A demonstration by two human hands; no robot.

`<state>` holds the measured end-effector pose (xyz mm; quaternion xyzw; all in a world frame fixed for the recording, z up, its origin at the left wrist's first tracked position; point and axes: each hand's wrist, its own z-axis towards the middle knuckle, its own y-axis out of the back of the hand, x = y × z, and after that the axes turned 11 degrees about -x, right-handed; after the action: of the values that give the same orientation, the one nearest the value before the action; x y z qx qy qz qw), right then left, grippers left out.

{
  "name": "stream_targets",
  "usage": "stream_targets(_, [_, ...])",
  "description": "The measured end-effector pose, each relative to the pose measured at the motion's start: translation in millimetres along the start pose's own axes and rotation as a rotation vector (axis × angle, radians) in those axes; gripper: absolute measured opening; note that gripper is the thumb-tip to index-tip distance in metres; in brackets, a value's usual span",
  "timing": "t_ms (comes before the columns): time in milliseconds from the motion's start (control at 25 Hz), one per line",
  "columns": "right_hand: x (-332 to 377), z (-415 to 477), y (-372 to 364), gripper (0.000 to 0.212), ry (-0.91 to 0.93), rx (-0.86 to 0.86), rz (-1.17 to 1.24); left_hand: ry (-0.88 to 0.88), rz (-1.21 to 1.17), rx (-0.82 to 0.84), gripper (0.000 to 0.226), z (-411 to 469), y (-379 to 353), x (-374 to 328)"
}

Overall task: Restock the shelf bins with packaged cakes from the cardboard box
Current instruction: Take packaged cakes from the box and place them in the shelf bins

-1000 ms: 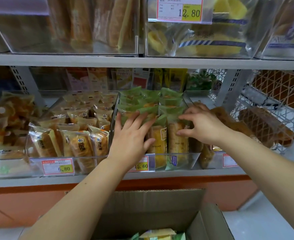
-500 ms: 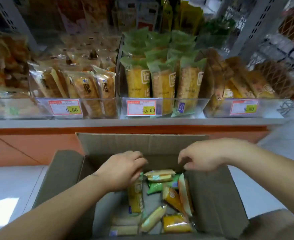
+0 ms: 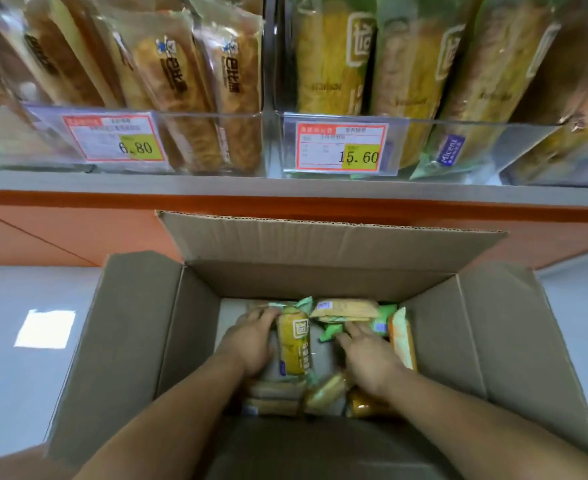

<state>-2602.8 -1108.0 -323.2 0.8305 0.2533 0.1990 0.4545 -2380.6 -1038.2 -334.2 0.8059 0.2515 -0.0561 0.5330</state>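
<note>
The cardboard box [image 3: 133, 341] stands open on the floor [image 3: 26, 375], directly below the shelf [image 3: 181, 183]. Its four flaps are folded outward. The far flap [image 3: 320, 244] stands up against the orange base panel [image 3: 78, 230]. The side flaps slope away left and right, leaving the mouth unobstructed from above.

Both hands are down inside the box, near the far wall.

- The left hand [image 3: 251, 344] lies against the left side of an upright yellow cake package [image 3: 294, 344]. Its fingers [image 3: 261, 315] reach forward onto a pack beyond. The thumb is hidden by the package, so it cannot be told whether the hand is gripping it.
- The right hand [image 3: 372, 362] is flat and open. Its straight, spread fingers [image 3: 351, 332] rest on a green-edged wrapper [image 3: 330, 332].
- A flat cake pack [image 3: 346, 310] lies crosswise beyond both hands.
- Another pack [image 3: 401, 337] leans on edge at the right wall.
- A strip of bare box bottom shows between the left hand and the left wall.

More packs lie near the wrists. The forearms and the dark near flap hide most of them, and their number cannot be read.

On the shelf, the centre bin [image 3: 458, 133] holds yellow-green cake packs standing upright behind its clear front wall, which carries the 15.60 label [image 3: 341, 147]. The left bin [image 3: 199, 133], just beside it, holds brown pastry packs and the 6.80 label [image 3: 112, 138]. The upper edge of the frame cuts off the tops of both bins. The bin at far right is cut off and blurred.
</note>
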Motion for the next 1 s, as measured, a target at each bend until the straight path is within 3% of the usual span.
stream_targets(200, [11,17,-30,0.064,-0.127,-0.063,-0.062,0.139,-0.218,-0.070,0.069,11,-6,12])
stream_targets(440, [16,33,-33,0.045,-0.182,-0.197,-0.179,0.150,-0.259,-0.106,0.070,13,-13,17])
stream_targets(680, [17,31,-33,0.040,-0.102,-0.111,-0.295,0.150,-0.251,-0.112,0.073,-3,-12,15])
stream_targets(840, [-2,27,-24,0.052,0.007,-0.145,-0.013,0.176,-0.233,-0.150,0.068,-11,-6,13])
stream_targets(920, [-13,23,-8,0.067,-0.049,-0.193,0.285,0.213,-0.228,-0.150,0.059,-14,-5,12])
stream_targets(1000, [-17,13,15,0.067,-0.202,-0.280,0.679,0.263,-0.275,-0.105,0.048,-14,-6,9])
